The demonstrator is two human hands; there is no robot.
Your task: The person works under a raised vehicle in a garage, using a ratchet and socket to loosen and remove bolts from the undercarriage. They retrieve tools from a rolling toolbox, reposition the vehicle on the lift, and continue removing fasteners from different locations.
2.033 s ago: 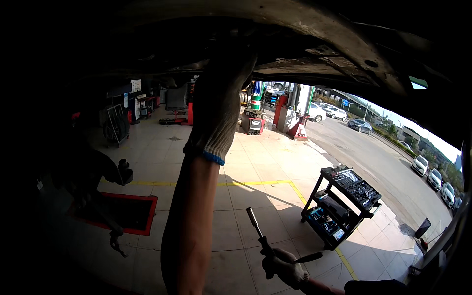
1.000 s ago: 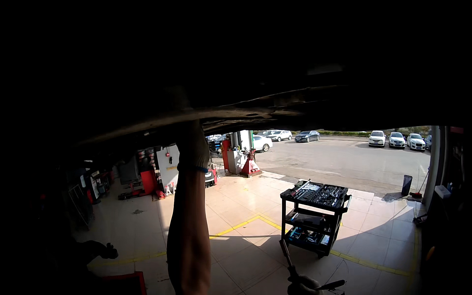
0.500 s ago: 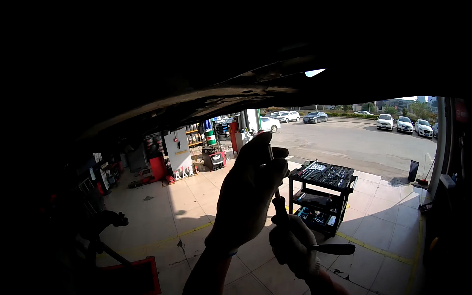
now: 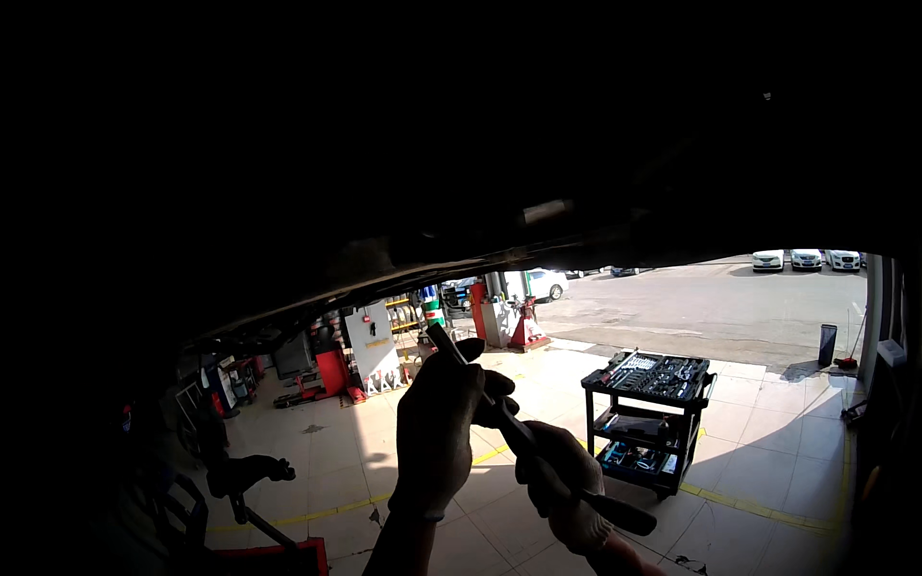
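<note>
My left hand (image 4: 437, 422), gloved and mostly in silhouette, closes round the slim shaft of a dark hand tool that looks like a ratchet wrench with an extension (image 4: 522, 440). The shaft's tip sticks out above the fingers, tilted up to the left. Below it, my gloved right hand (image 4: 567, 485) grips the thicker part of the same tool. A dark handle end juts from this hand toward the lower right. Deep shadow hides the tool's details. Over both hands spreads the dark underside of a vehicle (image 4: 547, 211).
A black tool cart (image 4: 648, 384) with sockets and tools on its top stands ahead to the right. At lower left are a dark stand arm (image 4: 250, 475) and a red-edged base (image 4: 322, 557). Red floor equipment (image 4: 331, 370) stands farther back. Parked cars (image 4: 805, 260) are outside.
Both hands have shifted a little lower, the left one also leftward. The tool has swung from nearly upright to leaning left. The view has tipped upward, so the vehicle's underside fills more of it.
</note>
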